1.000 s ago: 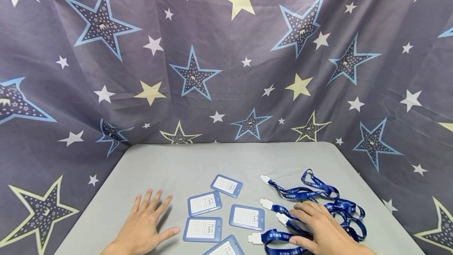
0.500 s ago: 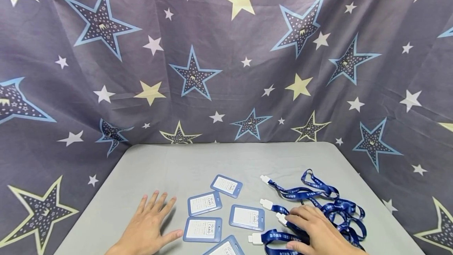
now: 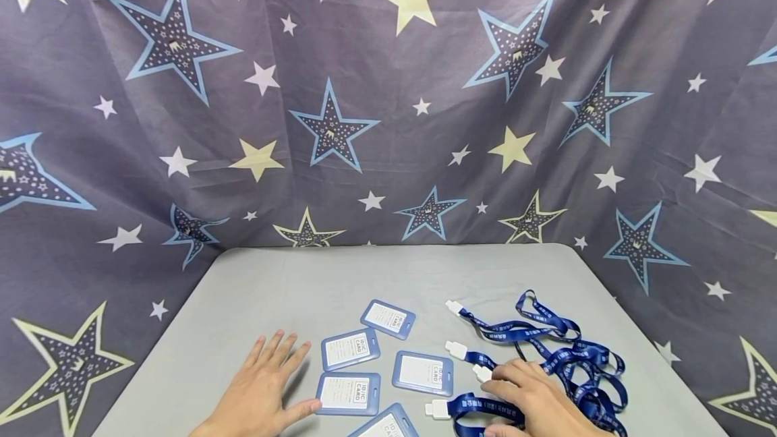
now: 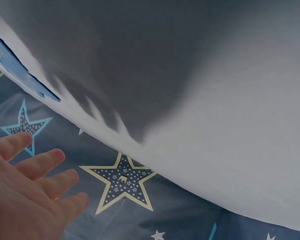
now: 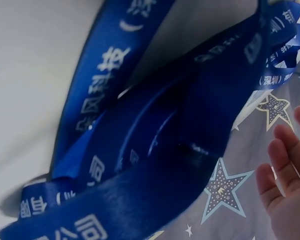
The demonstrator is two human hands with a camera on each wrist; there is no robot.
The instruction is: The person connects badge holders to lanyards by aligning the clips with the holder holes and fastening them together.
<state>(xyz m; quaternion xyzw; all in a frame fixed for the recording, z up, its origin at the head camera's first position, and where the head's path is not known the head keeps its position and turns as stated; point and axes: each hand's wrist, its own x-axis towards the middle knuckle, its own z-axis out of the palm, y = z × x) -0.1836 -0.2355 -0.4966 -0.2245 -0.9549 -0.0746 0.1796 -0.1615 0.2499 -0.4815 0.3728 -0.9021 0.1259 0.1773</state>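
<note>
"id/ic card" on white card inserts [image 3: 343, 393]; "科技", "(深圳)" and "公司" on blue lanyards [image 5: 135, 197]

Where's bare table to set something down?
Widest: the back of the table, between starry curtain and the ID card holders and lanyards. Also the strip left of the left hand. Crowded: front centre with ID card holders, front right with lanyards about the right hand.

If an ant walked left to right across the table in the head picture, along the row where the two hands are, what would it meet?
Left grip → badge holder by its thumb → next badge holder → right grip → tangled blue lanyard loops.
</note>
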